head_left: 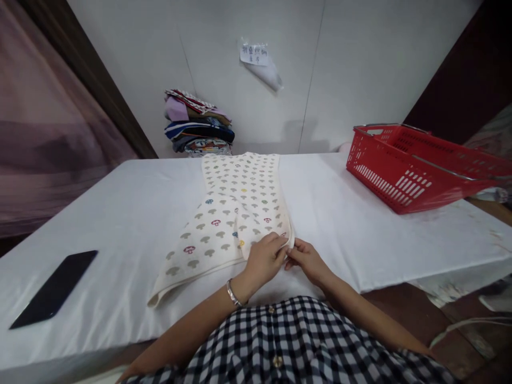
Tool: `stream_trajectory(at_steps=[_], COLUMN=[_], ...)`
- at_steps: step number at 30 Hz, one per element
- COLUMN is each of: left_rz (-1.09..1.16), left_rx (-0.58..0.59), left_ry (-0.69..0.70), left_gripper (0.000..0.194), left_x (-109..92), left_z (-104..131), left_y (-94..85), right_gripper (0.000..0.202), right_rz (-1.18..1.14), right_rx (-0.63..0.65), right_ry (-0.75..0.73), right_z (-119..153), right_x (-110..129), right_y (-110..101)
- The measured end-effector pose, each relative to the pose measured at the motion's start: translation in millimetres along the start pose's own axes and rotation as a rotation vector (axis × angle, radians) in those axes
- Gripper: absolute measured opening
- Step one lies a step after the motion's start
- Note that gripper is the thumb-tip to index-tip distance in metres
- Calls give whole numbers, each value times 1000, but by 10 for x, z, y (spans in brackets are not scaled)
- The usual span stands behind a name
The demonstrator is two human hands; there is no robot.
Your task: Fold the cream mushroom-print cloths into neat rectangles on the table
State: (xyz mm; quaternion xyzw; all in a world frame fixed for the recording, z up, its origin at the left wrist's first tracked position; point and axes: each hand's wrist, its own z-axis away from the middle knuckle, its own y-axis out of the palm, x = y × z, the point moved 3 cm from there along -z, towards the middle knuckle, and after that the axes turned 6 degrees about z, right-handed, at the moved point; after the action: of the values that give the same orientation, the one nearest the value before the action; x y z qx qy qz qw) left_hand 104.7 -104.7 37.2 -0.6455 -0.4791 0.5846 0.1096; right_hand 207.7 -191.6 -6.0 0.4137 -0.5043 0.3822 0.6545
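A cream cloth (216, 229) printed with small mushrooms lies lengthwise on the white-covered table, partly doubled over, its near left corner spread towards the front edge. My left hand (264, 257), with a silver bangle at the wrist, pinches the cloth near its front right corner. Close beside it, my right hand (306, 260) grips the edge of that same corner between thumb and fingers. The corner is lifted slightly, and both hands almost touch. Some fingertips are hidden by the fabric.
A red plastic basket (400, 170) stands at the table's right side. Folded clothes (199, 125) are stacked at the back against the wall. A flat black panel (56, 288) lies at the left on the white tablecloth (116, 229). A paper note (256, 55) hangs on the wall.
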Motion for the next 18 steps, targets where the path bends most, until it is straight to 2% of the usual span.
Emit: stream_trajectory(at_steps=[7, 18], left_rz=[-263, -317], left_rx=[85, 139], left_ry=[63, 136], left_gripper=[24, 34], left_x=[-7, -102], left_z=[35, 77], left_y=[103, 101], right_gripper=[38, 33], right_rz=[-4, -66], right_rx=[7, 90], right_ry=[39, 53], right_z=[35, 88], right_x=[-23, 60], right_y=[-48, -70])
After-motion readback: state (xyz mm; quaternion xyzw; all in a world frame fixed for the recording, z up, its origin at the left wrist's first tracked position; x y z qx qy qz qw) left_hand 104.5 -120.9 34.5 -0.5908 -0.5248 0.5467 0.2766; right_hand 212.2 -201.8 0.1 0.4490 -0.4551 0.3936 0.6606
